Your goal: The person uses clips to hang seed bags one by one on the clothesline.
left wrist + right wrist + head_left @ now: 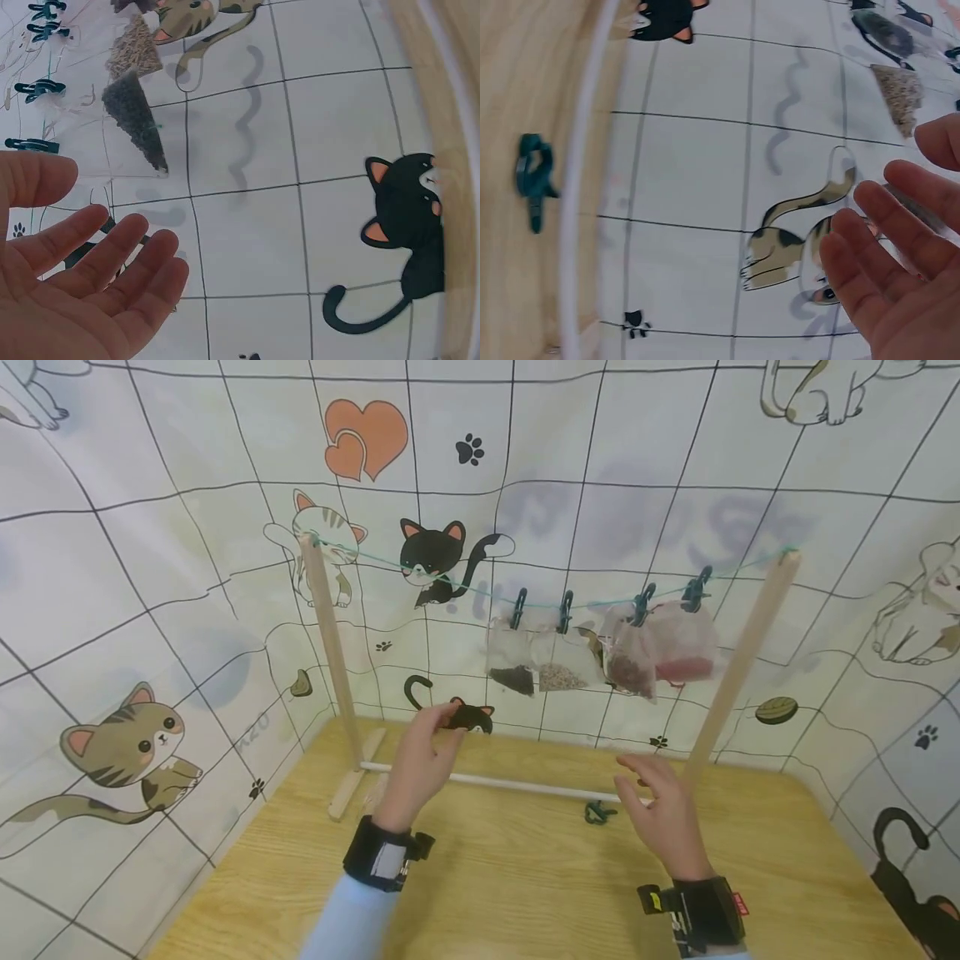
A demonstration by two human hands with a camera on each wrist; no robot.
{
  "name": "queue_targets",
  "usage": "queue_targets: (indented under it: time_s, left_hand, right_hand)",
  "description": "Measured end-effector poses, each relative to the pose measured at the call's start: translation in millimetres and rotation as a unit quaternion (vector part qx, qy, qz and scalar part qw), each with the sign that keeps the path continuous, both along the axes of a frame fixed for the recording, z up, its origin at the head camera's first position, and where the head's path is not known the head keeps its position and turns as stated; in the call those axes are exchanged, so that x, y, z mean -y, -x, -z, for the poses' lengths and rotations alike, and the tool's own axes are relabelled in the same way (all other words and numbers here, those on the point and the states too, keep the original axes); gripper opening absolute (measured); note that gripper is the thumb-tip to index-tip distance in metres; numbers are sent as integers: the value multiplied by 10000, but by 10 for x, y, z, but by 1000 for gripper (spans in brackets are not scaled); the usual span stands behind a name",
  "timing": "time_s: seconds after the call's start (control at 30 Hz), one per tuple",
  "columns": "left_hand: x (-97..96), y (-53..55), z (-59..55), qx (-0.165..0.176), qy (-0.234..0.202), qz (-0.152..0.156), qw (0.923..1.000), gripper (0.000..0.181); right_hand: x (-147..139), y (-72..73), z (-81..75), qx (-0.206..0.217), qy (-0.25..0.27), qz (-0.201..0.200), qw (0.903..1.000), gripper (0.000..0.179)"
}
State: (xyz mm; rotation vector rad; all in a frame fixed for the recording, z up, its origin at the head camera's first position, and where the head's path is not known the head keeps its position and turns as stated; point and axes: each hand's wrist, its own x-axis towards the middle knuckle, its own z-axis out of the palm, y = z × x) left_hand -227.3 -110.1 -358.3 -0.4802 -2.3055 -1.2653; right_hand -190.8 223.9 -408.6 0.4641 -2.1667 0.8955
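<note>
My left hand (422, 762) is raised left of the middle with relaxed fingers and an empty palm. On the right, my right hand (663, 810) also hovers with loosely bent fingers and holds nothing. Between and above them, several clear plastic bags hang from a thin green string, each under a dark green clothespin (566, 612). From left to right, they contain black grains (512, 679), beige grains (561, 677), dark reddish-brown bits (630, 674) and something red (684, 668). A loose green clothespin (597, 812) lies on the table, just left of my right hand.
A wooden left post (335, 660) and right post (742, 664) carry the string. A white rod (517, 786) runs low between them over the wooden table (510, 877). Behind stands a white cloth (562, 443) printed with cats and grid lines.
</note>
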Motion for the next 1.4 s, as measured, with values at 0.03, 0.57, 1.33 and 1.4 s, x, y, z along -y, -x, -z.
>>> queue_targets:
  time_s: [0.03, 0.57, 1.33, 1.4]
  left_hand:
    - [10, -43, 60, -98, 105, -78, 9999, 38]
    - [-60, -311, 750, -354, 1058, -672, 9915, 38]
    - [-181, -250, 909, 195, 1928, -354, 9804, 40]
    - [-179, -244, 916, 278, 1914, -279, 9807, 40]
  right_hand:
    - [3, -11, 64, -52, 16, 28, 10000, 31]
    - [46, -123, 610, 159, 58, 659, 9977, 39]
    - [51, -120, 674, 1326, -28, 802, 9879, 38]
    - [51, -111, 677, 1494, 19, 741, 9860, 38]
